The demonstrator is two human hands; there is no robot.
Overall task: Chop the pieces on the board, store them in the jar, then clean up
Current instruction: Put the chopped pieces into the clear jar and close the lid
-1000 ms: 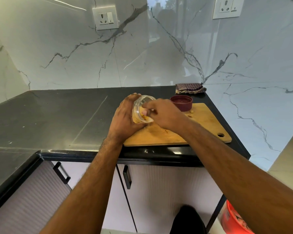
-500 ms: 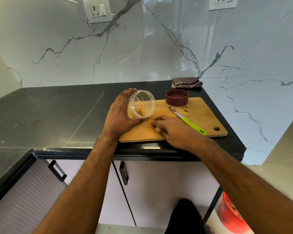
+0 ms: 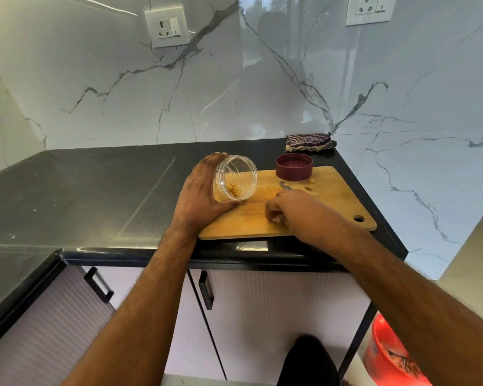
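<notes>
Board point(image 3: 313, 218) is lying near the right front edge of the black counter point(image 3: 95, 196), under both hands. Left hand point(image 3: 198, 196) is gripping the clear jar point(image 3: 234, 178), tilting it mouth-rightward at the board's left end; yellow bits are sitting inside. Right hand point(image 3: 293, 208) is resting on the board with fingers curled; contents cannot be determined. Maroon lid point(image 3: 294, 167) is sitting at the board's far edge, loose pieces point(image 3: 310, 183) lying just beside it.
</notes>
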